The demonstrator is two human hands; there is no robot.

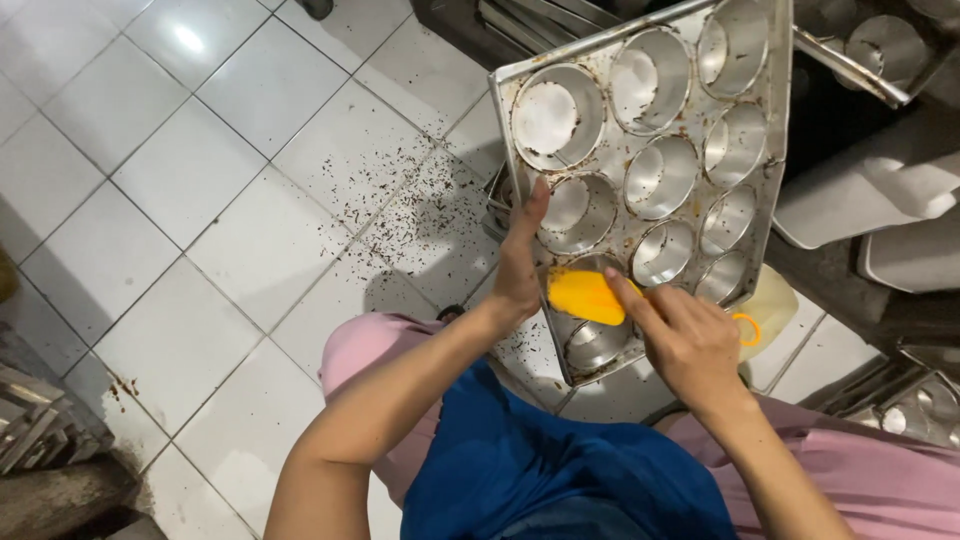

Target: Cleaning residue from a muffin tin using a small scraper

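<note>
Crumbs (400, 200) lie scattered on the white floor tiles (190, 170). Our left hand (518, 268) grips the edge of the tilted metal muffin tray (608, 128); our right hand (690, 345) is closed around a yellow scraper (583, 295), pressing it into a lower cup

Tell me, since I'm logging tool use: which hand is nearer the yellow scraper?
Right. The right hand holds the yellow scraper, forefinger pressed along it, inside a cup of the muffin tray. The left hand grips the tray's left edge, just beside the scraper.
</note>
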